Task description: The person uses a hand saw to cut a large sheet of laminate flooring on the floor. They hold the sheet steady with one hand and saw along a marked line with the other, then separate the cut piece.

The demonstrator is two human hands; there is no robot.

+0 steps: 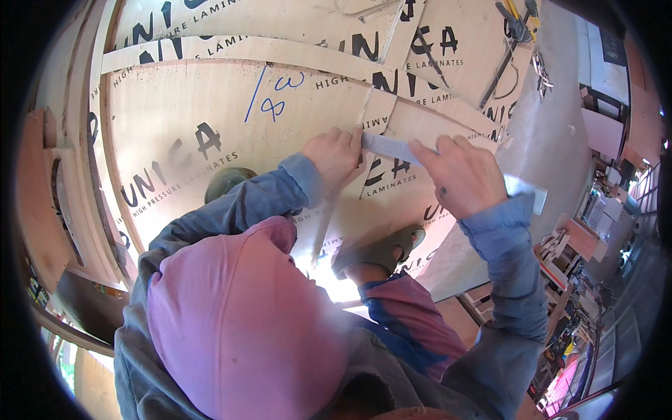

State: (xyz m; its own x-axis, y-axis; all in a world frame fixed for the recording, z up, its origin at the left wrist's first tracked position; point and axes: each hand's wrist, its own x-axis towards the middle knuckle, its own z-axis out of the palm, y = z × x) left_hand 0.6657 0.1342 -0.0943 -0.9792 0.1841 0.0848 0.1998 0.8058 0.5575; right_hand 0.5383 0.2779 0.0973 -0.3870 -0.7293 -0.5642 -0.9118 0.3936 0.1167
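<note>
Over the printed panel (175, 98) — left hand (334, 158) and right hand (465, 173) each pinch 1 end of a grey strip (390, 148); probably light, fairly stiff — best gripped at ends

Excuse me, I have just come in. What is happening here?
Two bare hands are at a flat grey strip above a pale wooden board with black print. The left hand is at one end; the right hand grips it farther right. Narrow pale wooden strips run across the board, and a yellow-and-dark tool lies toward its far right.
</note>
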